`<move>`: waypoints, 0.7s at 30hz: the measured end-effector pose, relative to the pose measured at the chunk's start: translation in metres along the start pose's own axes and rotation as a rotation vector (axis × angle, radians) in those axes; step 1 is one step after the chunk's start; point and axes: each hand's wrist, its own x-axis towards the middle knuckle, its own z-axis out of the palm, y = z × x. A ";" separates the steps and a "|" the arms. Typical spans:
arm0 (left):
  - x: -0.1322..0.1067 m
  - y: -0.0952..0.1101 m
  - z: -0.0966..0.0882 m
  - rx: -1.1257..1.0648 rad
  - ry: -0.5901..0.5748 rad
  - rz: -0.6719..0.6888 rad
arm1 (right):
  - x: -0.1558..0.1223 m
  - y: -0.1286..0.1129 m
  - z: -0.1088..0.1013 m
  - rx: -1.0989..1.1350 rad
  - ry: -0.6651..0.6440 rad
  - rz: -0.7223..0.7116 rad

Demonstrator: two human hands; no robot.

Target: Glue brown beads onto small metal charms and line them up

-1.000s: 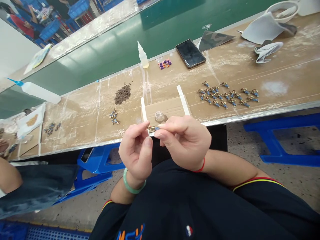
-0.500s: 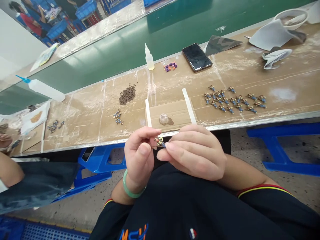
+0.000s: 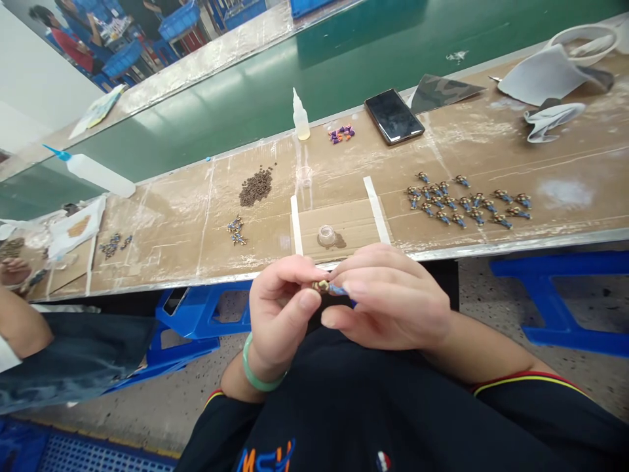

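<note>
A small painted figure (image 3: 325, 286) is pinched between left hand (image 3: 279, 316) and right hand (image 3: 393, 296); about thirty matching figures (image 3: 464, 200) are laid right of the cardboard mat (image 3: 344, 226), loose parts (image 3: 236, 231) left of it.

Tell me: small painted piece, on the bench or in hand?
In hand: the painted piece is pinched between the fingers of the left hand and right hand.

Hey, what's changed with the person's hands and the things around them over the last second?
Both hands moved down and away from the bench edge, carrying the small painted figurine from over the edge to just below it. It stays pinched between the left hand and right hand; nothing was taken up or let go. The rows of figurines, small glass cup and phone stayed put on the bench.
</note>
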 end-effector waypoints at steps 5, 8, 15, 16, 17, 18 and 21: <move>0.001 -0.008 -0.005 0.055 -0.060 0.228 | 0.004 0.000 0.002 0.193 0.116 0.004; 0.005 -0.008 -0.002 0.045 -0.076 0.255 | 0.008 -0.004 -0.004 0.180 0.044 0.031; 0.006 -0.007 0.001 0.036 -0.070 0.242 | 0.013 -0.007 -0.013 0.181 -0.048 -0.031; 0.005 -0.007 0.001 0.036 -0.070 0.242 | 0.014 -0.008 -0.012 0.184 -0.044 -0.034; 0.005 -0.007 0.001 0.040 -0.068 0.242 | 0.014 -0.008 -0.011 0.185 -0.040 -0.035; 0.005 -0.007 0.001 0.048 -0.065 0.241 | 0.014 -0.008 -0.011 0.182 -0.040 -0.037; 0.005 -0.007 0.000 0.071 -0.055 0.237 | 0.014 -0.009 -0.010 0.162 -0.044 -0.034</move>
